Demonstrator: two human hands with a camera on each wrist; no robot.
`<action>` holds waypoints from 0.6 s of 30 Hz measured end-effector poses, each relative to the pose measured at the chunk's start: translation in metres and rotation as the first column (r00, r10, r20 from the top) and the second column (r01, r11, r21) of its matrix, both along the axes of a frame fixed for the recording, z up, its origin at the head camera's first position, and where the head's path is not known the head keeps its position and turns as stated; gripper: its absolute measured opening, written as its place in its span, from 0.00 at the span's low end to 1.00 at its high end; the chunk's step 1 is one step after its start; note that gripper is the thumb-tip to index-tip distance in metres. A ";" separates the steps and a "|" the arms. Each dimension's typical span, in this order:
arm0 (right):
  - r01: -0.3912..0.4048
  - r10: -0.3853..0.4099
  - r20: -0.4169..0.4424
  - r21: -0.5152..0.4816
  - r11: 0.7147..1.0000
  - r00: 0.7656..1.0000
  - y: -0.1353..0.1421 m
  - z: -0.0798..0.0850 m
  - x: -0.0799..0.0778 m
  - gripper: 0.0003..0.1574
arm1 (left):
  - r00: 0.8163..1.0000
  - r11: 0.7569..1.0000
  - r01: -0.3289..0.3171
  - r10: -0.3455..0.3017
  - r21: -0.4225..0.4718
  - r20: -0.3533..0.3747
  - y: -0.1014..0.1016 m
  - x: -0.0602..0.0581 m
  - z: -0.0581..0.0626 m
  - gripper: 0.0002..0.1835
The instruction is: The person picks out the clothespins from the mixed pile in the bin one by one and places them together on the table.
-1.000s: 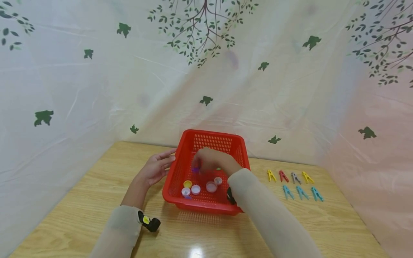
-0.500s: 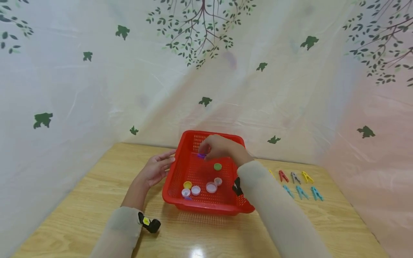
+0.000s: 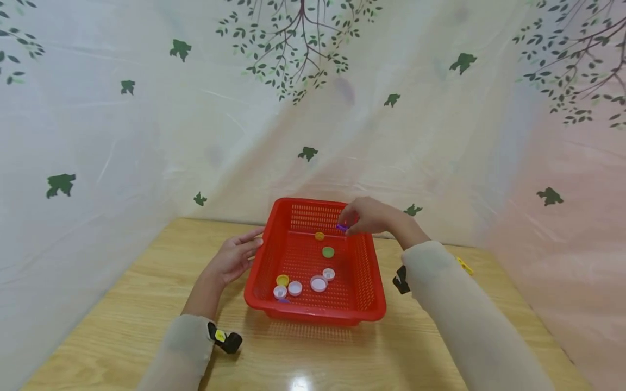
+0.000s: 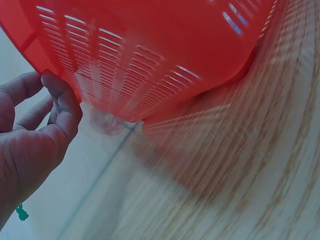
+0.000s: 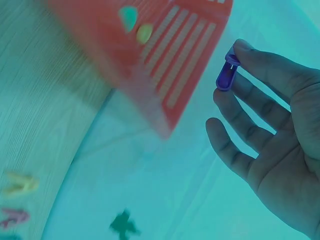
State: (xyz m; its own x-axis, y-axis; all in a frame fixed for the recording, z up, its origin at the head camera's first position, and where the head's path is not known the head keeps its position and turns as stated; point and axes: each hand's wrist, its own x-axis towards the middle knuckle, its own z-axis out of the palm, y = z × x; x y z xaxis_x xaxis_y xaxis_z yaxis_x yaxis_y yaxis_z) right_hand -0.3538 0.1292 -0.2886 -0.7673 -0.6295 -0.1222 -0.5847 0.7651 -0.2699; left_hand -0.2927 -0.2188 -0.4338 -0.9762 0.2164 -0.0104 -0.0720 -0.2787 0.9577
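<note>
My left hand [image 3: 232, 259] is at the left side of a red plastic basket [image 3: 320, 315]. In the left wrist view its thumb and fingers pinch the basket's rim. Over the basket's back right corner, my right hand [image 3: 371, 216] pinches a small purple clothespin [image 5: 227, 74] between thumb and fingertips, while its other fingers are spread. On the basket floor lie several bottle caps: a green cap [image 3: 328, 252], an orange cap [image 3: 319, 236], a yellow cap [image 3: 282, 280] and white caps [image 3: 295, 288]. A purple piece shows partly behind the front wall.
Right of the basket, a yellow clothespin [image 3: 464, 265] lies on the wooden table [image 3: 122, 304]; my right sleeve hides much of that side. A pink clothespin [image 5: 14, 217] shows in the right wrist view. A leaf-patterned curtain [image 3: 220, 136] hangs behind the table.
My right hand has lifted the purple clothespin from the basket floor and carried it up and right to the back right rim. The orange cap has come into sight. My left hand stays at the rim.
</note>
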 end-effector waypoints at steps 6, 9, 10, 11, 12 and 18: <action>0.049 -0.049 0.013 -0.011 0.999 0.999 0.041 -0.001 0.005 0.16 | 1.000 1.000 -0.001 0.001 0.001 0.018 0.000 0.001 0.001 0.29; 0.080 -0.080 0.026 -0.024 0.996 0.996 0.063 -0.004 0.008 0.15 | 1.000 1.000 0.002 -0.002 0.007 0.025 0.001 0.000 0.002 0.29; 0.093 -0.092 0.028 -0.027 0.995 0.995 0.070 -0.005 0.010 0.16 | 1.000 1.000 -0.001 0.000 0.010 0.028 0.001 0.000 0.002 0.29; 0.100 -0.099 0.028 -0.031 0.995 0.995 0.077 -0.006 0.011 0.16 | 1.000 1.000 -0.002 0.001 0.011 0.031 0.001 0.000 0.001 0.28; 0.099 -0.099 0.023 -0.029 0.995 0.995 0.084 -0.008 0.012 0.16 | 1.000 1.000 0.000 -0.001 0.010 0.030 0.000 0.000 0.001 0.29; 0.112 -0.112 0.009 -0.020 0.994 0.994 0.118 -0.020 0.020 0.15 | 1.000 1.000 -0.006 0.005 0.009 0.031 0.001 -0.001 0.001 0.28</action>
